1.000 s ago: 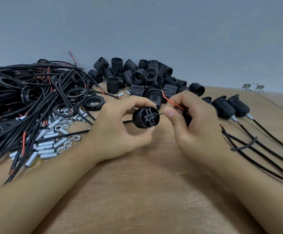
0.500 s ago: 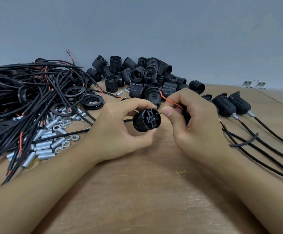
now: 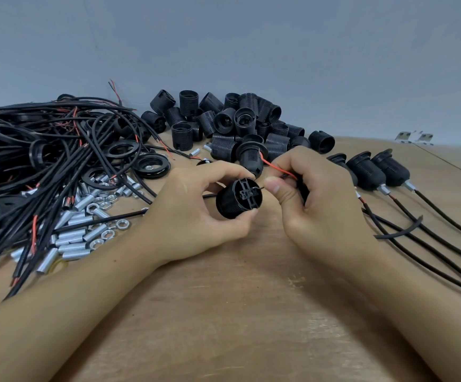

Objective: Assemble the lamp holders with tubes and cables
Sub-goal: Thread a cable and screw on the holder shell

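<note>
Little change over the last second: left hand (image 3: 196,213) still grips the lamp holder (image 3: 239,198) above the tabletop (image 3: 251,312), right hand (image 3: 317,205) pinching the black wire (image 3: 259,188) at its terminal; insertion apparently unfinished.

Bare table (image 3: 223,312) lies near; cable tangle (image 3: 31,161) blocks left, socket heap (image 3: 237,125) behind.
</note>
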Available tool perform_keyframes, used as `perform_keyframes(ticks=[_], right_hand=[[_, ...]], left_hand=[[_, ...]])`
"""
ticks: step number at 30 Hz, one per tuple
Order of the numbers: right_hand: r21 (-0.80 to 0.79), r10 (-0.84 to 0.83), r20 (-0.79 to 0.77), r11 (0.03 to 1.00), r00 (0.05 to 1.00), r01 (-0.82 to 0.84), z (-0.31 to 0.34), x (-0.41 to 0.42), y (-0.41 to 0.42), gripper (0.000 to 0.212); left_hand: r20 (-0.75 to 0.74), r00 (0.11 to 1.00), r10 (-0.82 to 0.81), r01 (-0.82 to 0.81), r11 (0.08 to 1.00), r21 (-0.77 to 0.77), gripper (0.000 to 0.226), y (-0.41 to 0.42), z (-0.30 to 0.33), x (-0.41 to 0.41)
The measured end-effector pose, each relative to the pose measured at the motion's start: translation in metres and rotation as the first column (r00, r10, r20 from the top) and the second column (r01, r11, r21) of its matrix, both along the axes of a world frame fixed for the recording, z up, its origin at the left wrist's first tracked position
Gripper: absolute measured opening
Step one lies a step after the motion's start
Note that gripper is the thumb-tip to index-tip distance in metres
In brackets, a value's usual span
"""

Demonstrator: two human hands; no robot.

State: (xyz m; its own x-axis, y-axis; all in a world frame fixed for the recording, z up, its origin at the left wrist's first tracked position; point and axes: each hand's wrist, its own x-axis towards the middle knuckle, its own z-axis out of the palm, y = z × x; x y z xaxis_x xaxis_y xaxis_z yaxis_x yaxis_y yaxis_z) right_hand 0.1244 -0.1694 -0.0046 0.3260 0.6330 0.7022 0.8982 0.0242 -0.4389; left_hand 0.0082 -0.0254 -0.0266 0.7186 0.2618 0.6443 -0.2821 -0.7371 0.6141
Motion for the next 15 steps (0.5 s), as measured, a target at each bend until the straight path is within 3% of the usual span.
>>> perform_keyframes(ticks=[15], right_hand=[[-0.021, -0.009, -0.008, 1.000, 1.000, 0.009, 0.0011, -0.0013, -0.0005, 0.004]], left_hand=[[-0.006, 1.000, 0.018, -0.018, 0.999, 0.041, 0.038, -0.0021, 0.0019, -0.0001]])
